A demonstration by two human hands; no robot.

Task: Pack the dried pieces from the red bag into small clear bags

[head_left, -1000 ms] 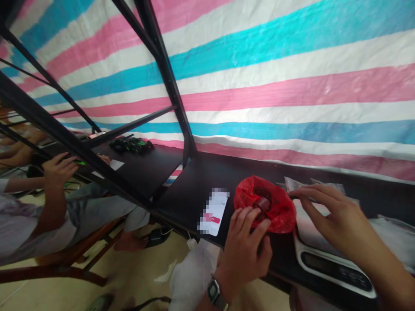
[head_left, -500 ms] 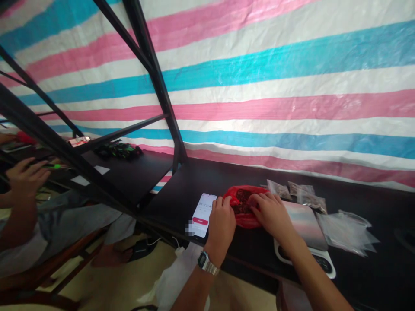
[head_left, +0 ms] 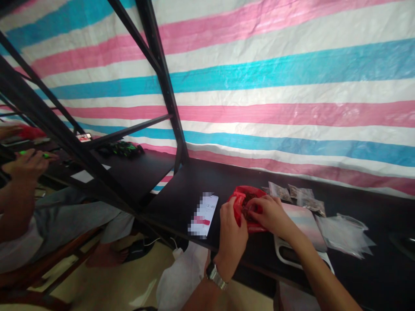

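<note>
A red plastic bag [head_left: 241, 203] lies gathered on the black tabletop [head_left: 181, 198], holding dark pieces I cannot identify. My left hand [head_left: 231, 239], wearing a metal wristwatch [head_left: 213, 274], grips the bag's near side. My right hand [head_left: 270, 214] reaches in from the right, its fingertips pinched at the bag's mouth among the dark pieces. Beside my left hand lies a smartphone [head_left: 204, 215] with a blurred screen. Right of the bag, a digital kitchen scale [head_left: 285, 255] sits under a pastel pad [head_left: 303, 224], close to my right wrist.
Small clear packets [head_left: 290, 193] and a pile of clear plastic bags [head_left: 343, 235] lie to the right. A black metal frame [head_left: 162, 73] rises before a striped tarp [head_left: 292, 73]. At left, a seated co-worker's hand [head_left: 27, 166] holds something green.
The view has swung slightly since the earliest frame. The red bag is now gathered narrower, with my left hand gripping its side and my right hand's fingers pinched at its mouth.
</note>
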